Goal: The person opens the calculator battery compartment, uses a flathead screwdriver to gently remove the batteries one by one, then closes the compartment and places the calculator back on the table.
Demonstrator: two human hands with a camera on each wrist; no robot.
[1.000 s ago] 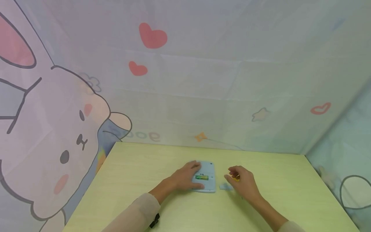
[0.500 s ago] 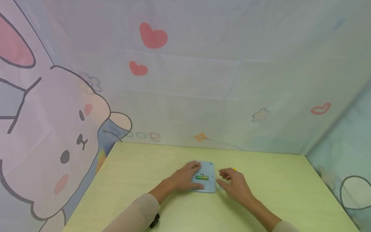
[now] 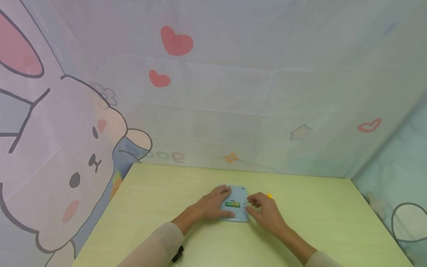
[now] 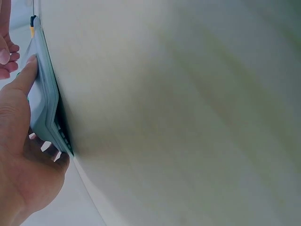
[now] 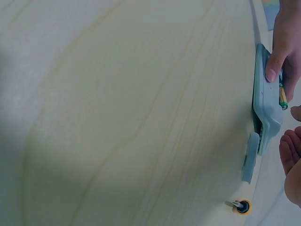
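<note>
A light blue calculator (image 3: 238, 213) lies back up on the table, with keys along its underside in the left wrist view. A green and gold battery (image 3: 232, 204) sits on its back, tilted up at one end in the right wrist view. My left hand (image 3: 211, 204) grips the calculator's left side, thumb (image 4: 29, 75) on the back and other fingers at the edge. My right hand (image 3: 267, 213) hovers by its right edge, fingers loosely bent, with nothing visible in them. Below that hand is a small light blue cover (image 5: 250, 157), hidden in the head view.
A small screwdriver (image 5: 242, 207) with a yellow and black handle lies on the pale yellow table (image 3: 320, 211), right of the cover. A printed cloth (image 3: 233, 111) hangs behind the table. A black object (image 3: 178, 254) shows by my left sleeve.
My right hand has moved left from over the screwdriver to the calculator's right edge, passing above the cover. The left hand, calculator and battery have stayed in place.
</note>
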